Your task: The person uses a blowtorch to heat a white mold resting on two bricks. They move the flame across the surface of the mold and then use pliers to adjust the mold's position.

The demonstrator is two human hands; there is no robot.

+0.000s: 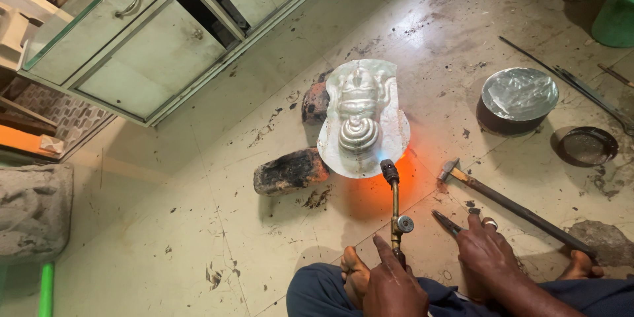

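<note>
Two bricks [290, 172] (charred), hammer [508, 206], lidded pot [517, 100]

Shiny embossed metal plate [362, 119], brass torch [395, 201], charred rough bricks [290, 172], stained matt floor [198, 224]

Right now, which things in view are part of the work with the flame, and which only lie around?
In use:
- gas torch, held by the left hand
- embossed metal sheet
- two bricks propping it
- pliers under the right hand

Lying about:
- hammer
- foil-covered pot
- small dark bowl
- green bucket
</note>
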